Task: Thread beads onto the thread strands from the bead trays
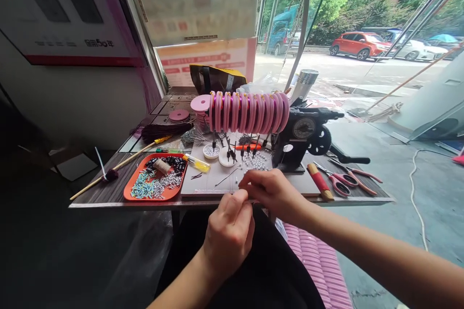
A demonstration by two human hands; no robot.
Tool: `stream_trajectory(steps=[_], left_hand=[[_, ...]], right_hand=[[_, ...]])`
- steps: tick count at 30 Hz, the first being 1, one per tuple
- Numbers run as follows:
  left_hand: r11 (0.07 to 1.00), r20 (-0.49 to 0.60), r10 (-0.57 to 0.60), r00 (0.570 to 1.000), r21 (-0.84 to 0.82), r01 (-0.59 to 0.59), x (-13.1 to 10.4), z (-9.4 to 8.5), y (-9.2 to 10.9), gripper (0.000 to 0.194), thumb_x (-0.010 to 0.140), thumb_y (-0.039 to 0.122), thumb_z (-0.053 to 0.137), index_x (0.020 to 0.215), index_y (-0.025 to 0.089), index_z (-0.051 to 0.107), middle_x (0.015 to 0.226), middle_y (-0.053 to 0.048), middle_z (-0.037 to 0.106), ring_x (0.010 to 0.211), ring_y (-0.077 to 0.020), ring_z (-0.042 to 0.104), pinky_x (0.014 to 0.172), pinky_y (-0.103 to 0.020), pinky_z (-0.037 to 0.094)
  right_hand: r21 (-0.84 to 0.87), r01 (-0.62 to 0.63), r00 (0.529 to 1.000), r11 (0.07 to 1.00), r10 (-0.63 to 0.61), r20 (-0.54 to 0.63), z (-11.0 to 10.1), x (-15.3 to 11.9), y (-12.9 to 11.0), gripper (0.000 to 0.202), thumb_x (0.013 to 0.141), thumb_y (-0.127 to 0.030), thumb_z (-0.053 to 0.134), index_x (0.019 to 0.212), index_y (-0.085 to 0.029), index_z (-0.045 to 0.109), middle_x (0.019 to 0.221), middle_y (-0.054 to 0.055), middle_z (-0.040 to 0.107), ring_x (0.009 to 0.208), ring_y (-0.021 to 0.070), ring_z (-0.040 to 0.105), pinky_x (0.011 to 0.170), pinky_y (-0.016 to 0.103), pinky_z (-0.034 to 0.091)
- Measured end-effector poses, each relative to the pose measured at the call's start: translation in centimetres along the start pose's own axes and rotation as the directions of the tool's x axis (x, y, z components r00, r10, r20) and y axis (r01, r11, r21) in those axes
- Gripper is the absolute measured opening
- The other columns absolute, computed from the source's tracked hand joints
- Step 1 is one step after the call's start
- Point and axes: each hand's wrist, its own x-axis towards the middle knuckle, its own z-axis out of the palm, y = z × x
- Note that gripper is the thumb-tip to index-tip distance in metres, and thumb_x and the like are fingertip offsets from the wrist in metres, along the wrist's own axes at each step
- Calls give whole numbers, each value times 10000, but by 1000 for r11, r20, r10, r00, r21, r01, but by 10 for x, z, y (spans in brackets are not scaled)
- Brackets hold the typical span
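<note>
While poster [68,29] reads "50年", left hand [229,231], right hand [277,194] pinch fingers [237,199] closed; contents unclear.

the person's left hand [229,231] and right hand [275,193] are bare, with slim fingers [256,177]. the left forearm [192,277] and right forearm [362,246] are uncovered too, slender and smooth, as far up as the view shows them. on the lower body is plain black clothing [279,260], loose in outline and even in tone; whether trousers or skirt, it is hard to tell.
</note>
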Motion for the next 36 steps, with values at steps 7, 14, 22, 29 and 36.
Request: stream_trajectory(steps=[7, 14, 22, 29, 36], left_hand=[[987, 67, 68, 995, -153, -57, 1, 3, -6, 158, 763, 14, 502, 819, 124, 600, 845, -105, 662, 711, -186, 561, 652, -289, 494], [477, 441, -559, 703, -523, 707, 4, 5, 6, 131, 728, 91, 543, 626, 165, 577, 775, -30, 612, 708, -137, 536, 634, -237, 417], [-249, 833, -490, 258, -417, 874, 12, 9, 7, 39, 581, 134, 597, 543, 125, 605, 524, 32, 498, 450, -44, 301, 415, -189, 201], [-513, 942, -318, 112, -270, 815, 22, 9, 9, 48, 496, 77, 623, 509, 109, 590, 497, 53, 465, 420, -3, 274, 384, -136, 163], [-636, 971, -237, 40, -186, 749, 23, 10, 9, 78, 484, 63, 646, 529, 102, 596, 527, 40, 505, 402, 12, 338, 362, -106, 177]], right_hand=[[29, -85, 993, 996, 83, 85, -6, 6, 2, 132, 763, -84, 533, 663, -144, 595, 575, -29, 571, 566, 105, 521, 545, 185, 385], [-246, 45, 995, 968, -20, 101, -12, -13, -8, 176, 850, -108, 393, 955, -160, 524, 911, 69, 542, 718, 161, 517, 649, 282, 396], [-317, 430, 890, 845, -337, 308, -21, -40, 7, 198, 705, -28, 420, 787, -175, 524, 849, 53, 518, 677, 143, 462, 585, 254, 362], [-402, 720, 694, 566, -612, 379, -25, -56, 21, 152, 786, -99, 454, 700, -173, 554, 707, 39, 530, 617, 153, 439, 545, 295, 345], [-472, 796, 570, 379, -731, 375, -21, -59, 32, 126, 807, -131, 533, 883, -108, 631, 674, 33, 572, 548, 142, 444, 492, 324, 372]])
